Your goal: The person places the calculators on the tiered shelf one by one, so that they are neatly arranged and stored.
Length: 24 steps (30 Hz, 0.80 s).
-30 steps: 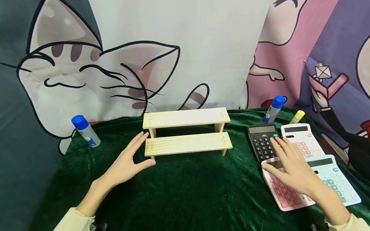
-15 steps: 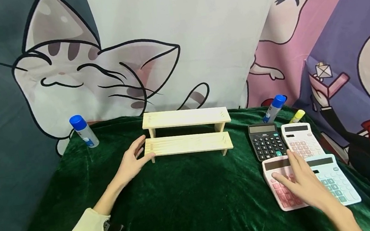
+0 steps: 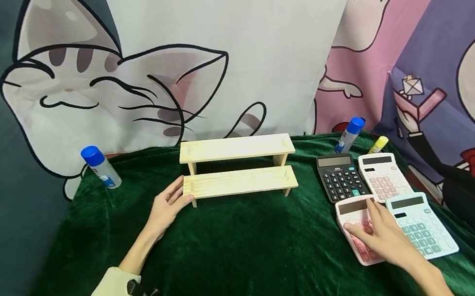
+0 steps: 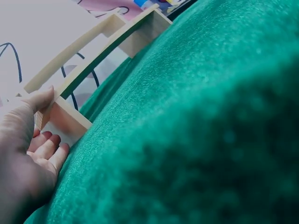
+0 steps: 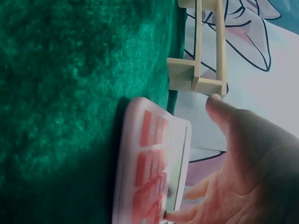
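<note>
A two-tier wooden display stand [image 3: 239, 182] sits mid-table in the head view. My left hand [image 3: 166, 210] holds the left end of its lower board. In the left wrist view the thumb [image 4: 42, 98] lies on the board's corner, and the other fingers bend beside the end panel. At the right, my right hand [image 3: 384, 236] hovers over a pink calculator [image 3: 352, 207], thumb spread from the fingers. In the right wrist view its fingertips are near the calculator's display end; whether they touch cannot be told. The hand hides part of the keys.
Beside the pink calculator lie a black [image 3: 341, 180], a white [image 3: 383, 175] and a light-blue calculator [image 3: 422, 227]. Blue-capped bottles stand at the back left [image 3: 101, 167] and back right [image 3: 349, 135], with a yellow-capped item [image 3: 379, 144]. Green velvet cloth [image 3: 249, 254] covers the table.
My left hand has moved right, from beside the stand onto its lower board's end. The right hand has drawn back from the black calculator to the pink one. The head view shifted slightly.
</note>
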Each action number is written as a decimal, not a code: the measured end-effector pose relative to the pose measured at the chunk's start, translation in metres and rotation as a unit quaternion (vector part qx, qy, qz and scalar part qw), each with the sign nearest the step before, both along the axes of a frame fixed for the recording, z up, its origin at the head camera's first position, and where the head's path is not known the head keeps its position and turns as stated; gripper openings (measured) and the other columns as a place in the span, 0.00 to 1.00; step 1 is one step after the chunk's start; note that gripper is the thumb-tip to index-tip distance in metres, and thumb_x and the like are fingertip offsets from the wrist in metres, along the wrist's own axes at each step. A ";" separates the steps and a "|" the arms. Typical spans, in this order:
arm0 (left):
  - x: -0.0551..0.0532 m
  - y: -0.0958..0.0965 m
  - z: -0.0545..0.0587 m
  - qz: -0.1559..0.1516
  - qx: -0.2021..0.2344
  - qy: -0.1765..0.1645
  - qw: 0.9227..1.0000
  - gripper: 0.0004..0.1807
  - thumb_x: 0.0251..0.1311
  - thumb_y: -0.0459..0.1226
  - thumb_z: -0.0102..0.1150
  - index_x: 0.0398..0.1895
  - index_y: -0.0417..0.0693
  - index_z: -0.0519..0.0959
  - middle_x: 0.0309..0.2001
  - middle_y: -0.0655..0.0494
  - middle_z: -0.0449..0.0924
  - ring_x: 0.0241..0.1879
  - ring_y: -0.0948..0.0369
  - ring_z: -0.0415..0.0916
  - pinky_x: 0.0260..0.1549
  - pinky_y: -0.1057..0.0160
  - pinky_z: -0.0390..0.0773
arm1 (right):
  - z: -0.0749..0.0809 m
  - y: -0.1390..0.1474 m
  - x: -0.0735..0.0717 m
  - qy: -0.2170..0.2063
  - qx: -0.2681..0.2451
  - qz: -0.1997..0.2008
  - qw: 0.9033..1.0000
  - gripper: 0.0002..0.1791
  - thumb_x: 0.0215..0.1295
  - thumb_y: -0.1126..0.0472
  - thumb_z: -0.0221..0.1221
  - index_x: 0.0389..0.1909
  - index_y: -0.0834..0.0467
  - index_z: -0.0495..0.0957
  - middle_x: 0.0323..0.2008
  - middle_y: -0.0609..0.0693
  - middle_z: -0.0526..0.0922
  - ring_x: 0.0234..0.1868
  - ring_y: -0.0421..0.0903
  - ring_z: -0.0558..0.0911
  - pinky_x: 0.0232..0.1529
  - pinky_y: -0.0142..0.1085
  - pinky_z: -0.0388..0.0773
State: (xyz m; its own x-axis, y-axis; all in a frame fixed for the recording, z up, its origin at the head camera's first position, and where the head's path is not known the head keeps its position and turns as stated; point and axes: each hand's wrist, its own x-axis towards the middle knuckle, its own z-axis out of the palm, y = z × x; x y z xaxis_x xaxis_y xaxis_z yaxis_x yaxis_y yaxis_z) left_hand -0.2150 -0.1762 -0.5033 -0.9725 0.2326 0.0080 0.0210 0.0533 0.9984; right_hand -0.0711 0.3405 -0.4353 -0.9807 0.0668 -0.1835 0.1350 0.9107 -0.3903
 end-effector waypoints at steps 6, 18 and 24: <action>0.000 -0.001 0.001 -0.006 0.029 0.002 1.000 0.42 0.65 0.36 0.64 0.78 0.43 0.53 0.78 0.47 0.54 0.76 0.50 0.54 0.56 0.80 0.73 | -0.005 0.000 -0.002 -0.015 0.018 -0.004 1.000 0.65 0.63 0.30 0.58 0.75 0.75 0.38 0.72 0.81 0.41 0.70 0.78 0.49 0.64 0.75 0.52; 0.001 0.002 0.002 -0.005 0.023 0.003 1.000 0.42 0.65 0.38 0.65 0.78 0.46 0.55 0.78 0.52 0.54 0.76 0.52 0.56 0.57 0.79 0.73 | -0.009 -0.003 0.002 -0.019 0.101 0.010 0.995 0.76 0.46 0.20 0.62 0.73 0.77 0.43 0.68 0.79 0.47 0.62 0.78 0.57 0.59 0.75 0.60; 0.001 -0.001 0.001 0.000 0.008 0.000 1.000 0.43 0.65 0.41 0.65 0.78 0.46 0.55 0.79 0.52 0.54 0.76 0.53 0.56 0.57 0.80 0.71 | -0.012 -0.007 0.003 0.002 0.099 0.002 0.995 0.73 0.48 0.24 0.64 0.73 0.76 0.46 0.68 0.79 0.48 0.62 0.80 0.57 0.56 0.76 0.61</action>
